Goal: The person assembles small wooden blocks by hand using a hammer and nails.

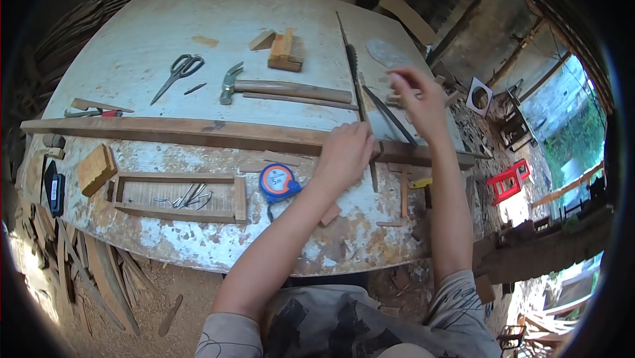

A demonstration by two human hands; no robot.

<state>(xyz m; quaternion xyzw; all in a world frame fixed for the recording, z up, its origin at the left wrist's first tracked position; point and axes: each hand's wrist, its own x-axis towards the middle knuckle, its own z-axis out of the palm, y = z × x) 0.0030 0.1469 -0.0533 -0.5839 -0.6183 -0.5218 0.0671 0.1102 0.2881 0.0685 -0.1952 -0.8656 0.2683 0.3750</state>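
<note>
My left hand [347,151] is closed over the top of a long wooden beam [198,133] that lies across the table. A thin dark wooden strip [374,177] passes beneath this hand, crossing the beam. Farther right, my right hand [421,103] is raised above the table, its fingers loosely curled and the thumb apart, with nothing visible in them. Below it lies a dark flat blade-like strip [391,116]. A long dark toothed piece [352,60] runs up the table beyond my left hand. Beside my left forearm sits a blue tape measure [278,182].
A hammer [284,89], scissors [177,77] and a wooden hand plane [286,51] lie beyond the beam. Nearer are a wooden tray [178,212] with several nails, a wood block [96,169] and a yellow-handled tool [420,183]. A red stand [508,180] is on the floor.
</note>
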